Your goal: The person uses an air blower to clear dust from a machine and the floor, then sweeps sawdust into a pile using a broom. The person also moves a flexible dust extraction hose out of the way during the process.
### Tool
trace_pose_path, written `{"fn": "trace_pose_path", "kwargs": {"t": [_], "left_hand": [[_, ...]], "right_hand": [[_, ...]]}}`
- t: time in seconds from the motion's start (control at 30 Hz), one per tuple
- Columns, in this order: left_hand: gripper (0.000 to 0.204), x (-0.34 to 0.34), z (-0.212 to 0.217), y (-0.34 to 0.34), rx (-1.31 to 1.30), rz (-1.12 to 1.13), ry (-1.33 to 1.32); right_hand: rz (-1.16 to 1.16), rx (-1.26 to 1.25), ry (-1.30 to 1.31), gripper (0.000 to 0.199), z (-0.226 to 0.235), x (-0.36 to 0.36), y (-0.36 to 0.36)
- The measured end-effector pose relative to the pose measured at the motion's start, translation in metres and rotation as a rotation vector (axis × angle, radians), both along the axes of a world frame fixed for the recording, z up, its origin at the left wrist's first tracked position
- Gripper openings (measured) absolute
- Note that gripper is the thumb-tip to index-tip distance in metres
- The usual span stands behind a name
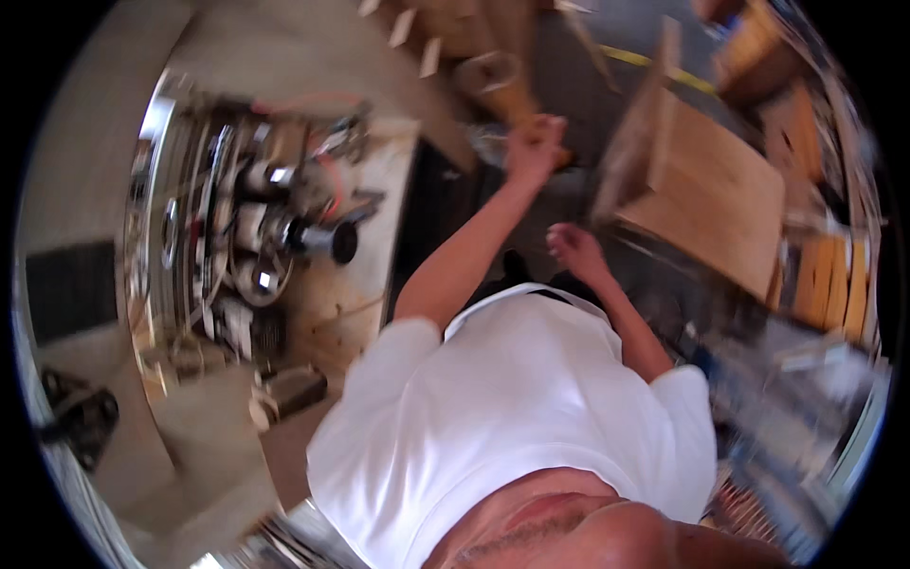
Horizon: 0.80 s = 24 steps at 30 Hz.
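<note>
The view is blurred and looks down over my white shirt (512,398). My left arm stretches forward, and my left hand (536,142) is closed around a light-brown wooden piece (512,95) that runs away from me over the dark floor. My right hand (573,248) hangs lower and closer to my body, its fingers curled into a loose fist with nothing visible in it. It is just left of a large plywood box (711,180), without touching it.
A wooden workbench (379,190) at the left is crowded with metal tools, cables and a black cylindrical tool (332,242). Stacked wooden boards (834,275) stand at the right. A yellow line (654,62) crosses the dark floor farther off.
</note>
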<state>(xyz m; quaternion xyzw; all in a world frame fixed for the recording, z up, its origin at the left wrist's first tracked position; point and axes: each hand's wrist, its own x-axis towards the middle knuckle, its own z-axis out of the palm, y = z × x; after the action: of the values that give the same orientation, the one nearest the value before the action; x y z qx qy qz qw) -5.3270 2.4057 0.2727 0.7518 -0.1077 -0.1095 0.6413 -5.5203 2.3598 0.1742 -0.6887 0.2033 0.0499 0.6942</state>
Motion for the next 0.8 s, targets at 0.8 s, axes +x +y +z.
{"fn": "trace_pose_path", "kwargs": {"t": [0.8], "left_hand": [[0.017, 0.337, 0.005, -0.377, -0.037, -0.164, -0.071]], "right_hand": [[-0.21, -0.41, 0.047, 0.041, 0.19, 0.209, -0.25]]}}
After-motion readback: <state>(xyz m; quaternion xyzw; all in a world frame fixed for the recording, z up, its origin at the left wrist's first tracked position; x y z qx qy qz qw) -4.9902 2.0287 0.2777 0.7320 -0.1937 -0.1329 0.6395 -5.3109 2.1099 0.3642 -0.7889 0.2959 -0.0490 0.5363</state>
